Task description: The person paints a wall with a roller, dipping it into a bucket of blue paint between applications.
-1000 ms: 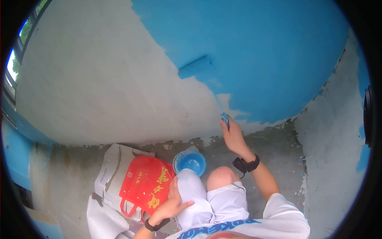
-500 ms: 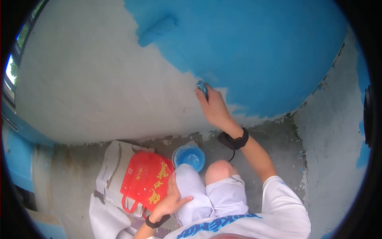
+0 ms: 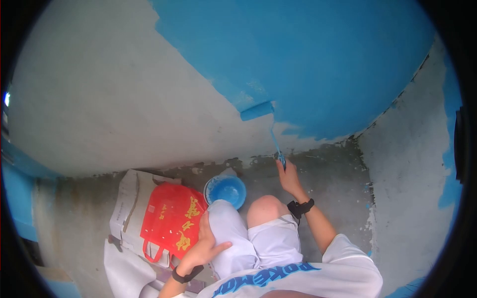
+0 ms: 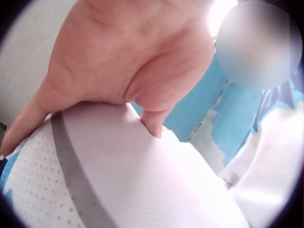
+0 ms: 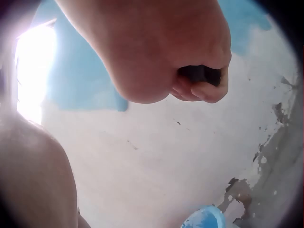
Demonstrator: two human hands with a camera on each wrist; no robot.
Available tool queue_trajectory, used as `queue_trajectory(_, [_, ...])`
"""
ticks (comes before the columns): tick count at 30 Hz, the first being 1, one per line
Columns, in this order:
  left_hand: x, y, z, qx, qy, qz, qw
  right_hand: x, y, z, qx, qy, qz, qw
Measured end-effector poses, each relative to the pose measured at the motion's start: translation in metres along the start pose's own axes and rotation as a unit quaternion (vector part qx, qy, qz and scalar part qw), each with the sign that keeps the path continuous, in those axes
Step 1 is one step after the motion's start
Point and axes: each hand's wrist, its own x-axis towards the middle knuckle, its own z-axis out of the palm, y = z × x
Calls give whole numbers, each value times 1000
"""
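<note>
The right hand (image 3: 289, 180) grips the handle of a paint roller (image 3: 257, 111), whose blue head lies against the wall at the lower edge of the blue paint. In the right wrist view the fingers of that hand (image 5: 161, 52) are curled round a dark handle end (image 5: 199, 75). Resting on the left thigh, the left hand (image 3: 202, 248) has its thumb spread and holds nothing. The left wrist view shows this hand (image 4: 133, 52) lying on the white shorts (image 4: 123, 166). Blue paint covers the upper right of the wall (image 3: 308, 59); the left part is bare grey-white.
A blue-stained bucket (image 3: 227, 191) stands on the floor just beyond the knees. Left of it, a red bag (image 3: 171, 218) lies on flattened cardboard (image 3: 124, 208). A second wall (image 3: 407, 164) with blue patches rises on the right.
The roller first went up and left along the paint's edge, then came back down and right, lower than at the start. The left hand has stayed on the thigh while the view shifted slightly.
</note>
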Motion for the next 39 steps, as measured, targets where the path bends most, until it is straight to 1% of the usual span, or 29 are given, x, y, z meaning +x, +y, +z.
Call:
queue_trajectory(1, [0,2,-1,-3,0,1,1000,-6,7,0,-12,-1,32,999])
queue_trajectory(5, [-1,5,1,-8,2,-1,1000,-16,32,9,-17,8,41,999])
queue_trajectory(7, [0,1,1,-8,2,3,1000,-13,24,15,89,-20,64,994])
queue_trajectory(8, [0,-1,2,-10,1,9,1000,-10,20,17,89,-19,64,994])
queue_trajectory(10, [1,-1,0,-9,2,12,1000,3,-11,14,139,-28,67,988])
queue_trajectory(11, [0,0,-1,-8,2,20,1000,11,-23,15,141,-29,67,987])
queue_trajectory(13, [0,1,-2,-7,3,28,1000,31,-46,14,130,-2,-20,991])
queue_trajectory(14, [1,2,-2,-8,2,22,1000,38,-60,11,131,-3,-20,991])
queue_trajectory(16, [2,1,-2,-9,1,17,1000,50,-93,-2,124,1,-59,991])
queue_trajectory(17, [2,0,-1,-6,3,12,1000,55,-106,-9,124,1,-58,991])
queue_trajectory(19, [4,-1,0,-3,3,7,1000,62,-121,-19,112,-23,-67,991])
queue_trajectory(23, [8,-4,2,-14,4,3,1000,62,-104,-22,82,-14,-77,994])
queue_trajectory(25, [9,-4,2,-13,5,3,1000,57,-79,-18,45,9,-74,996])
queue_trajectory(26, [9,-3,1,-16,3,-2,1000,54,-63,-15,44,7,-74,996])
queue_trajectory(28, [10,-3,0,-20,0,-7,1000,46,-30,-7,5,36,-89,995])
queue_trajectory(29, [10,-4,-1,-14,0,-3,1000,41,-18,-4,4,35,-90,995])
queue_trajectory(31, [9,-5,1,-9,0,1,1000,28,1,-1,-29,79,-109,990])
queue_trajectory(32, [9,-5,0,-10,1,0,1000,20,9,-1,-30,78,-109,991])
queue_trajectory(34, [8,-3,0,-14,3,-1,1000,8,19,-4,-25,41,-5,999])
queue_trajectory(38, [8,0,-1,-19,0,6,1000,0,39,4,-59,27,12,998])
queue_trajectory(39, [9,1,-1,-18,0,9,1000,1,33,6,-41,30,3,999])
